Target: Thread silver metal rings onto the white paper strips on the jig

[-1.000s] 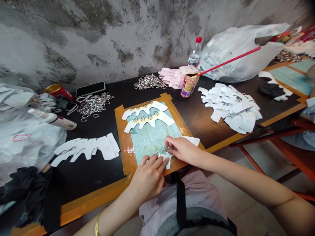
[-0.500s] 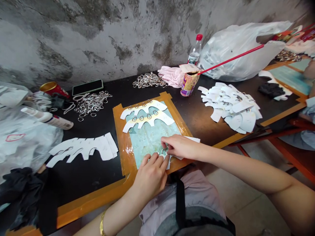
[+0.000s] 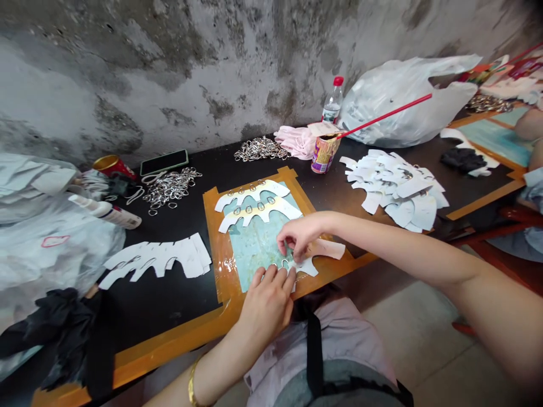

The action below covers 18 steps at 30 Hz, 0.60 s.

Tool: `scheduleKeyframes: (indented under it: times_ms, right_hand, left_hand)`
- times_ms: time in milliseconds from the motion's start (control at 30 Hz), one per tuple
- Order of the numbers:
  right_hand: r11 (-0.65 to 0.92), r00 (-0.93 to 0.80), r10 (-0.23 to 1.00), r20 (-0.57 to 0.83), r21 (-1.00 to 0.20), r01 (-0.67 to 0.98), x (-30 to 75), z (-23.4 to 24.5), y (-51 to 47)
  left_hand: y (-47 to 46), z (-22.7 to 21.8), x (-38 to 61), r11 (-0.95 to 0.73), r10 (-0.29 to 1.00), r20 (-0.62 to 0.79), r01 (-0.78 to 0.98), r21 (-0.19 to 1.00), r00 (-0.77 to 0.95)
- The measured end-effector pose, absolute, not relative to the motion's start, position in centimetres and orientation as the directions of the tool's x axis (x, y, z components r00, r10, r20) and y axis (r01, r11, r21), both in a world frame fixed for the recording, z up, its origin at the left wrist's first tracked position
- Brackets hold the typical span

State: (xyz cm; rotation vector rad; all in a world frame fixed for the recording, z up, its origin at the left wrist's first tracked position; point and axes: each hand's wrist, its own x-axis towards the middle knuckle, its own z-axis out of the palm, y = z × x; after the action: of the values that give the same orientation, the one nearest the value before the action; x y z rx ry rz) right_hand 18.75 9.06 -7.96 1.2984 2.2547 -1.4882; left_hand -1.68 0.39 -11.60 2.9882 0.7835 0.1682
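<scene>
Left end of the surface: a black surface (image 3: 169, 305) carries a heap of white plastic sheeting (image 3: 46, 237), a black cloth (image 3: 55, 333), a red can (image 3: 111, 167), a phone (image 3: 164, 162) and a loose pile of metal rings (image 3: 169, 187). Nearer the middle lies a stack of scalloped white card pieces (image 3: 156, 259).

Left hand: the left hand (image 3: 267, 305), with a gold bangle (image 3: 193, 390) on the wrist, lies open, its fingers spread and pressing flat on the near end of a white card piece (image 3: 324, 249).

Work in hand: that card piece lies on the near part of an orange-taped board (image 3: 216, 243), with small metal rings (image 3: 285, 263) at its edge between both hands. Two finished strips with rows of rings (image 3: 258, 210) lie at the board's far side.

Right hand: the right hand (image 3: 301, 234) is curled, fingertips down at those rings; whether it grips one, I cannot tell.

Far middle: a second ring pile (image 3: 259, 149), pink gloves (image 3: 294, 141), a printed cup (image 3: 324, 154) and a plastic bottle (image 3: 333, 102).

Right end: a white plastic bag (image 3: 403, 107) and a heap of card pieces (image 3: 394, 189).
</scene>
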Motion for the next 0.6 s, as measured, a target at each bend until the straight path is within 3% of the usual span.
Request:
scheduleKeyframes:
  times_ms: [67,167,467,600]
  right_hand:
    - [0.095,-0.556,0.76,-0.337,-0.788,0.608,19.8,-8.1,8.3]
    - [0.166,-0.341,0.937,-0.08,-0.756,0.633,19.7,-8.6,5.8]
    - [0.252,-0.309,0.95,0.03,-0.657,0.711,18.0,-11.9,0.4]
    - [0.215,-0.239,0.969,0.059,-0.674,0.707,18.2,-12.8,-0.8]
  left_hand:
    - [0.2,-11.8,-1.7,-0.867,0.498,0.105,0.494,0.063,0.861]
    - [0.0,-11.9,-1.6,-0.866,0.5,0.121,0.498,0.046,0.858]
    - [-0.2,-11.8,-1.7,-0.859,0.513,0.113,0.509,0.062,0.851]
    - [0.4,-11.3,-2.2,-0.806,0.568,0.105,0.526,0.272,0.816]
